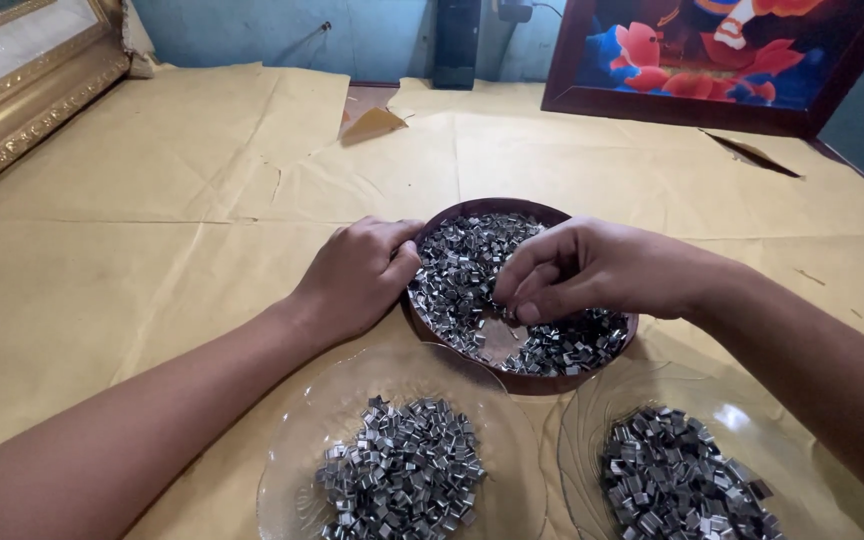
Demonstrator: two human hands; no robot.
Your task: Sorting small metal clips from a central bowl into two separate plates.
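Observation:
A dark brown round bowl holds many small shiny metal clips. My left hand rests against the bowl's left rim, fingers curled on its edge. Over the bowl, my right hand has its fingertips pinched together down among the clips; whether a clip is between them I cannot tell. Nearer me stand two clear glass plates, the left plate and the right plate, each with a heap of the same metal clips.
Yellow-brown paper covers the work surface. A gilded picture frame leans at the far left. A dark-framed colourful painting stands at the back right. A torn paper scrap lies behind the bowl.

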